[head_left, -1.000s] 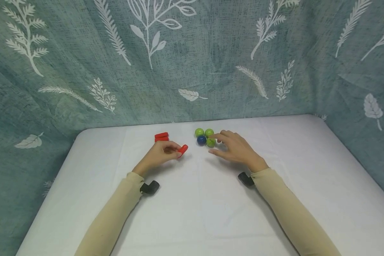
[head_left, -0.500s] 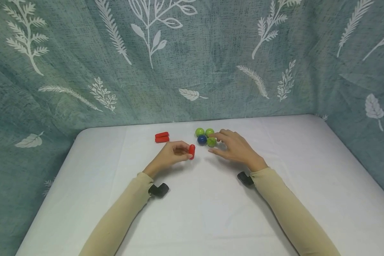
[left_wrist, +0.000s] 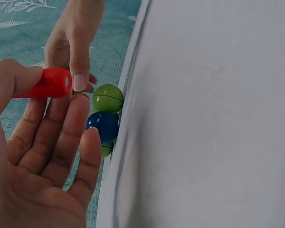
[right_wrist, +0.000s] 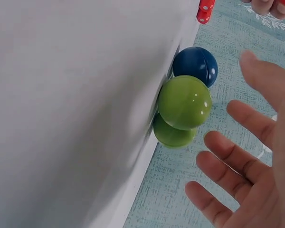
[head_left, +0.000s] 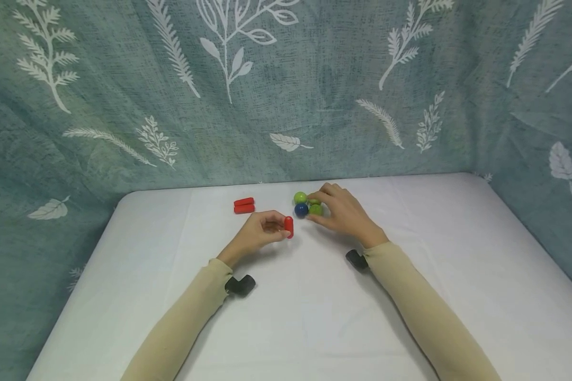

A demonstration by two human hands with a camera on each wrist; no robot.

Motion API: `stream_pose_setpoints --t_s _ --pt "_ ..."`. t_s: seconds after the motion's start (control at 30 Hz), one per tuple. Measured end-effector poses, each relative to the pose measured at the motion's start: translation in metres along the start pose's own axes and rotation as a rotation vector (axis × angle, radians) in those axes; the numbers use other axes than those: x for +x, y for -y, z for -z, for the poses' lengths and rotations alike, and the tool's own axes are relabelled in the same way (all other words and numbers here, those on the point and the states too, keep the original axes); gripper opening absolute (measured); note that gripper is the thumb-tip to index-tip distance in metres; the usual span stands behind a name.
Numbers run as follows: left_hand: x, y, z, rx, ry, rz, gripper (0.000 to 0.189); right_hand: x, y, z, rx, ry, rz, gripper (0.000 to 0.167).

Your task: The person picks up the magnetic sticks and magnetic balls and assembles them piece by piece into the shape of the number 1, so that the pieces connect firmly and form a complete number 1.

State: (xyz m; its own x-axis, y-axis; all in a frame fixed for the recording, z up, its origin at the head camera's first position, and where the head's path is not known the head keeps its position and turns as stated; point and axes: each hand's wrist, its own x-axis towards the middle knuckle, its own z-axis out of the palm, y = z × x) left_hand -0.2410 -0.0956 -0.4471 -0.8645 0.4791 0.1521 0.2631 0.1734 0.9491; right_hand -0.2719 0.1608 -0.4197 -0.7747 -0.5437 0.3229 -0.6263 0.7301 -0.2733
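My left hand (head_left: 262, 230) pinches a small red capsule-shaped piece (head_left: 288, 227) between thumb and fingertips, upright above the table. In the left wrist view a small slot shows in the end of the red piece (left_wrist: 54, 82). Right of it, a glossy blue ball (head_left: 301, 210) and several green balls (head_left: 300, 198) sit clustered on the table. My right hand (head_left: 343, 211) reaches over the cluster's right side, fingers spread and partly hiding a rear green ball. The right wrist view shows its loose fingers apart from the front green ball (right_wrist: 184, 102), holding nothing.
Two more red pieces (head_left: 244, 209) lie side by side behind my left hand. A white cloth covers the table (head_left: 286, 317). A green curtain (head_left: 219, 143) with white leaf prints hangs just behind the table's far edge.
My left hand has carried the red piece to the right, turning it from slanted to upright. My right hand has shifted slightly left, further over the green balls.
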Motion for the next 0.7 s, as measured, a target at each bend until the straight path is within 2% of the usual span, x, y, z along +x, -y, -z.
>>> stream_pose_setpoints --t_s 0.23,0.4,0.7 --pt "0.0 0.001 0.0 0.02 -0.003 -0.012 0.018 0.012 0.002 -0.001 -0.006 0.061 -0.043 0.048" --pt "0.0 0.002 0.001 0.027 -0.006 -0.008 0.017 0.02 0.002 -0.005 -0.014 0.093 -0.03 0.045" --pt "-0.001 0.002 0.001 0.036 -0.004 -0.021 0.018 0.022 -0.001 -0.01 -0.014 0.111 -0.025 0.043"
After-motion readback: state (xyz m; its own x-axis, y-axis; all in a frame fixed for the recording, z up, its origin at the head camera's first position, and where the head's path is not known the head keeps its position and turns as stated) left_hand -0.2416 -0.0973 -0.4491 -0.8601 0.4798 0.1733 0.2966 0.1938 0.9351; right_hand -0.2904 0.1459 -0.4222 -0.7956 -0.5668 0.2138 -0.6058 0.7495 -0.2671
